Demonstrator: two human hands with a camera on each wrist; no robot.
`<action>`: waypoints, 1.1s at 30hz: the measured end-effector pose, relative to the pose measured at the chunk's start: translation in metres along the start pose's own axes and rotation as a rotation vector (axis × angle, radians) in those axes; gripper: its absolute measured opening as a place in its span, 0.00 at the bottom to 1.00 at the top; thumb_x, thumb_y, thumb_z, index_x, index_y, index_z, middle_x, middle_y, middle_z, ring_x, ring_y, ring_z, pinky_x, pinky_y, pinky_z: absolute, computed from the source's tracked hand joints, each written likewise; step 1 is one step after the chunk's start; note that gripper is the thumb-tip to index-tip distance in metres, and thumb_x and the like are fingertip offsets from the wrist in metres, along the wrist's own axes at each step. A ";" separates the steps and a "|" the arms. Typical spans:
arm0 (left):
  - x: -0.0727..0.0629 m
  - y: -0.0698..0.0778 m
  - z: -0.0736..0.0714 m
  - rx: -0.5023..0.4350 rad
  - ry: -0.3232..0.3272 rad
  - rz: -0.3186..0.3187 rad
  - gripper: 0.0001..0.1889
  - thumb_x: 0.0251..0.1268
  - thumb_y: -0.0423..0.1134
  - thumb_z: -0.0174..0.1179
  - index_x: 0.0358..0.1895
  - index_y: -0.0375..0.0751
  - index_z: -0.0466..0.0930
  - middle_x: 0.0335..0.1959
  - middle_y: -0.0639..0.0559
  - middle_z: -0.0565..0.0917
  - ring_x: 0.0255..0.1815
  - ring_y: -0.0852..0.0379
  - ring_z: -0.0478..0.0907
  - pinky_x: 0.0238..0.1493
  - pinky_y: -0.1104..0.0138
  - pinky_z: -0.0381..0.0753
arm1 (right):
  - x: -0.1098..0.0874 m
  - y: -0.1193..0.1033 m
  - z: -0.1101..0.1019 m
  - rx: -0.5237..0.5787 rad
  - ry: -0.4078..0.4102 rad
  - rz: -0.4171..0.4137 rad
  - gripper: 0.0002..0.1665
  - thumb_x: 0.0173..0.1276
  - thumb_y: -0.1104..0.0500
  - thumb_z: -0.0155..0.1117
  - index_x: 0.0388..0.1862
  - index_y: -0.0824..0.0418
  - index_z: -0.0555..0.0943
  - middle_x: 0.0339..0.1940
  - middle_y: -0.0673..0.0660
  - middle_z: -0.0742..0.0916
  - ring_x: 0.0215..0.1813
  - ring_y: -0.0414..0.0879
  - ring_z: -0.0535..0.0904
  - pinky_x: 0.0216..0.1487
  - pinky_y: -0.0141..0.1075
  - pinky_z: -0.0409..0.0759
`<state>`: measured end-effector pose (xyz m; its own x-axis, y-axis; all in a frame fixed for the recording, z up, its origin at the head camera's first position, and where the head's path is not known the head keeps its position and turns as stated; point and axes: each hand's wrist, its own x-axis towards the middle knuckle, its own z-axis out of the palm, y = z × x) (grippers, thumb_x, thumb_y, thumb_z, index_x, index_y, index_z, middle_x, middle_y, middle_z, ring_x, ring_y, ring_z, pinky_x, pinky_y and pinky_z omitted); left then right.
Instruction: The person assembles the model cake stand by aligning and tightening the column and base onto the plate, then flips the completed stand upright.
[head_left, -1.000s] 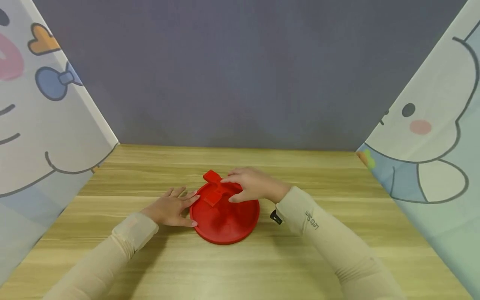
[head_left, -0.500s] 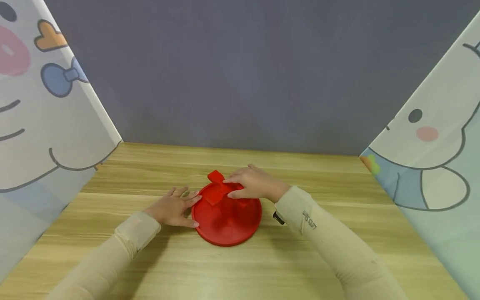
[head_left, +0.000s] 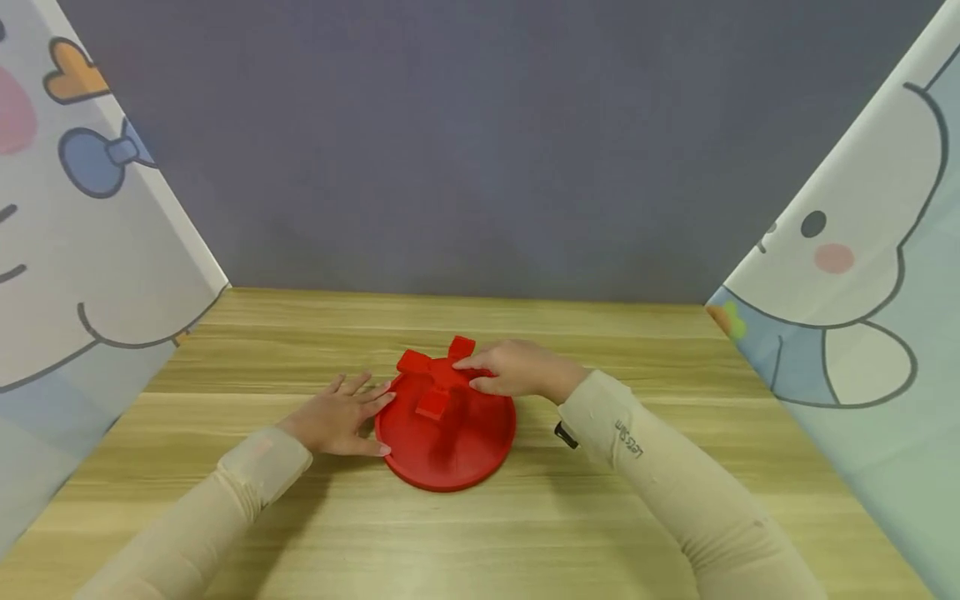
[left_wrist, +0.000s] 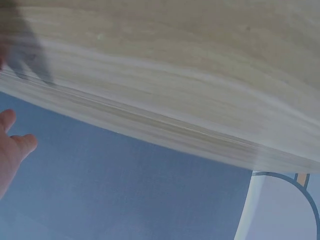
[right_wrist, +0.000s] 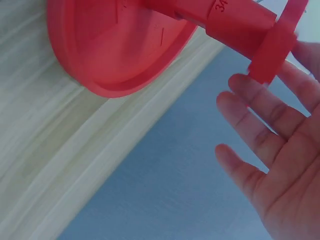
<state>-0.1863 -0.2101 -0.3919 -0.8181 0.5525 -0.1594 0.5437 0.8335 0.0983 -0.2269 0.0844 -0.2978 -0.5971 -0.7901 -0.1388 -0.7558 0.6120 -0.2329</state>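
Note:
A round red base [head_left: 444, 467] with a raised rim lies on the table. In the right wrist view a thick red post [right_wrist: 235, 22] rises from it. On top sits a red cross-shaped piece [head_left: 447, 375] with blocky arm ends; three show, the right side is hidden by my right hand [head_left: 525, 368]. That hand reaches over from the right, index fingertip against the piece, fingers fairly straight in the right wrist view. My left hand [head_left: 333, 421] touches the base's left rim with spread fingers. Only some of its fingers [left_wrist: 20, 145] enter the left wrist view.
Around the base is a wood-grain table [head_left: 615, 517]. A dark grey panel [head_left: 480, 150] stands behind, with cartoon-printed panels at the left [head_left: 135, 250] and right [head_left: 847, 317]. A small black object [head_left: 566, 434] shows beneath the right cuff.
The red cross-shaped piece has turned, so its arms point at new angles and another arm shows at the back. The right hand has shifted slightly; the left stays at the rim.

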 end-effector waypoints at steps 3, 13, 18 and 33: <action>-0.001 0.000 0.000 -0.005 -0.001 -0.008 0.49 0.55 0.73 0.50 0.71 0.38 0.63 0.73 0.44 0.62 0.74 0.35 0.49 0.68 0.38 0.47 | -0.002 -0.002 0.001 0.010 -0.014 0.028 0.24 0.70 0.57 0.58 0.65 0.56 0.75 0.51 0.55 0.84 0.45 0.45 0.78 0.51 0.38 0.76; 0.000 0.002 0.001 -0.016 0.010 -0.021 0.48 0.55 0.72 0.52 0.71 0.39 0.64 0.73 0.44 0.62 0.74 0.34 0.49 0.68 0.38 0.47 | 0.011 0.013 -0.002 -0.112 0.333 -0.145 0.20 0.60 0.67 0.68 0.53 0.61 0.83 0.59 0.63 0.80 0.61 0.56 0.75 0.62 0.46 0.72; 0.000 0.001 0.003 -0.017 0.010 -0.030 0.48 0.54 0.72 0.53 0.71 0.40 0.64 0.73 0.44 0.62 0.74 0.34 0.49 0.68 0.38 0.46 | 0.020 0.015 -0.004 -0.092 0.204 -0.138 0.24 0.60 0.66 0.69 0.57 0.61 0.82 0.61 0.61 0.79 0.64 0.55 0.73 0.66 0.46 0.67; 0.003 0.001 0.002 -0.022 -0.002 -0.036 0.48 0.55 0.72 0.53 0.72 0.40 0.62 0.73 0.45 0.61 0.73 0.34 0.52 0.68 0.38 0.45 | 0.010 0.015 0.010 -0.097 0.159 -0.047 0.22 0.64 0.55 0.67 0.57 0.58 0.82 0.55 0.56 0.84 0.58 0.50 0.78 0.60 0.43 0.74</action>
<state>-0.1873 -0.2075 -0.3945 -0.8370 0.5218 -0.1649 0.5092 0.8530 0.1141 -0.2415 0.0853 -0.3119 -0.5897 -0.8072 0.0260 -0.8016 0.5811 -0.1409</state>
